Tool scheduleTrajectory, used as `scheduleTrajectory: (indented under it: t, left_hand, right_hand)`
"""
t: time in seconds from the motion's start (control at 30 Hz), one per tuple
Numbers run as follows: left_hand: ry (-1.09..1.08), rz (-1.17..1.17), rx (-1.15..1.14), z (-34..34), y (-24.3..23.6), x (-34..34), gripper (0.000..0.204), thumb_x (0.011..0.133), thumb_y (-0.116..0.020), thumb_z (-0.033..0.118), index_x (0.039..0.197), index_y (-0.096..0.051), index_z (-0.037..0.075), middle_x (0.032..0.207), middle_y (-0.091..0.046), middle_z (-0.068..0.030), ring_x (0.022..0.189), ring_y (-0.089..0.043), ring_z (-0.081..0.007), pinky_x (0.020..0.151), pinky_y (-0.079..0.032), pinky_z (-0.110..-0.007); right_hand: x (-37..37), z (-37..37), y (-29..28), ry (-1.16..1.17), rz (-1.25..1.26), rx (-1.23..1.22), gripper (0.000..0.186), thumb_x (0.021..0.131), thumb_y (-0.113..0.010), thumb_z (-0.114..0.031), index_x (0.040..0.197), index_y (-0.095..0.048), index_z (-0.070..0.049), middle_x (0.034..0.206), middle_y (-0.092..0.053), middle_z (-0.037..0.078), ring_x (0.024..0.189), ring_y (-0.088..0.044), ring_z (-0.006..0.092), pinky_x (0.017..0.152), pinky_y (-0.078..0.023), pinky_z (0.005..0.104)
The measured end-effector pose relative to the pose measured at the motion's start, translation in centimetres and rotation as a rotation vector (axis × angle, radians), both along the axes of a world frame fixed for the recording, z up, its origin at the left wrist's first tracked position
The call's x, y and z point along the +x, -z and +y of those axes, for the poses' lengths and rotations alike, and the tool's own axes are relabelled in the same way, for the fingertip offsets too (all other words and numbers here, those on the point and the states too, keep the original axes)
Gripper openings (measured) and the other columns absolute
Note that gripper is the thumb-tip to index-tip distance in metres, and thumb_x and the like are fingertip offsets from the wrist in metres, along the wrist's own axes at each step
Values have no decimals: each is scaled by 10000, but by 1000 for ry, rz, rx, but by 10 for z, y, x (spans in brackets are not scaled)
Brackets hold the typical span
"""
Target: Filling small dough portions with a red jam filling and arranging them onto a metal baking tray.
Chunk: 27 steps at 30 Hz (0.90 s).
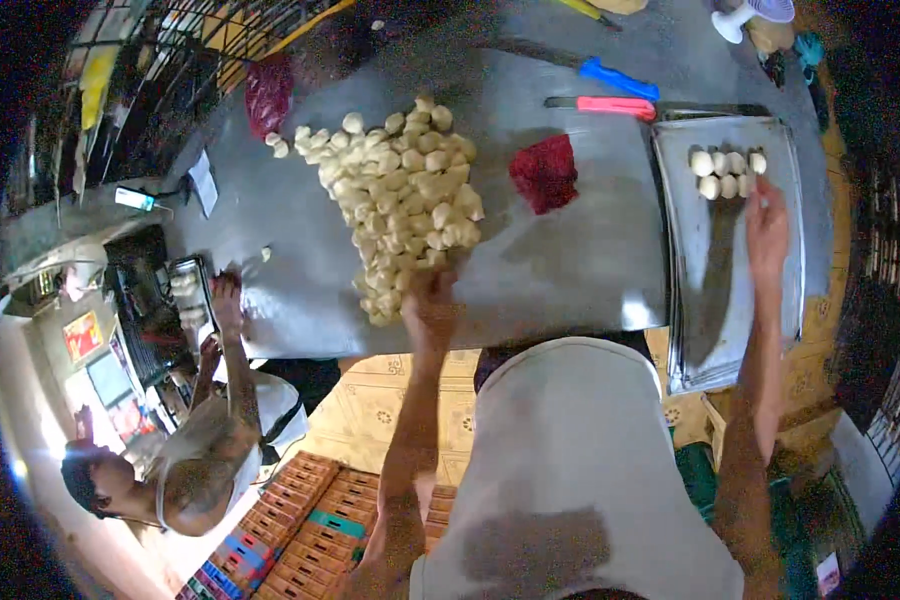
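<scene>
Grey tabletop (560, 265) spans the frame's upper half. Near centre lies a dough heap (400, 195), the left hand (430, 305) at its lower edge, grip unclear. At right, the right hand (768, 225), fingers gathered, reaches dough balls (728, 185) on a metal tray (687, 270); whether it pinches one, I cannot tell.

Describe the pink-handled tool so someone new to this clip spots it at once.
On the grey table, find the metal tray at the right, holding dough balls. Near its upper left corner lies the pink-handled tool. Its pink handle sets it apart from the blue-handled tool just beyond it.
</scene>
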<state>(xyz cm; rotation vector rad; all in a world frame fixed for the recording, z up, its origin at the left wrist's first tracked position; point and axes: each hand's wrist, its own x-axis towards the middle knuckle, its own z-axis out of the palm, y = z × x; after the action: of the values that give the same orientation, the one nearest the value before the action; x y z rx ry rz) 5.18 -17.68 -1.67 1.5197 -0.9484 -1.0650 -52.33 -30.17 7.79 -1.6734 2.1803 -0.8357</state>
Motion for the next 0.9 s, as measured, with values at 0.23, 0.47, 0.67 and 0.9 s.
scheduleTrajectory:
  t: [0.23,0.47,0.67,0.9]
  left_hand:
    - [467,-1301,-18,-39,-56,57,233,913,-648,228,1079,-637,65,952,-642,-167,854,-636,-280,750,-521,-398]
    - [326,-435,75,-43,-81,1,260,962,-650,179,1166,-568,41,983,-651,-116,881,-619,-213,783,-516,-367]
    - [360,247,311,-25,-84,-65,400,944,-677,89,1319,-554,24,1061,-615,-45,895,-575,-120,814,-497,-277]
    - [401,70,588,-17,-74,-113,301,863,-755,119,1123,-701,-22,926,-717,-59,818,-640,-145,781,-527,-300]
  right_hand:
    - [160,57,3,-259,-295,187,219,967,-661,-181,1100,-709,-14,968,-700,131,825,-654,181,718,-528,315]
    - [221,27,40,-437,31,-43,248,847,-706,-91,1092,-716,-55,987,-698,113,918,-662,313,788,-549,391]
    - [230,-10,64,-528,242,-149,301,813,-739,-123,1109,-711,-80,971,-678,76,866,-637,304,719,-545,404]
    - [223,-28,63,-632,168,-127,229,830,-738,-175,1038,-723,-80,964,-683,88,854,-635,301,700,-536,404]
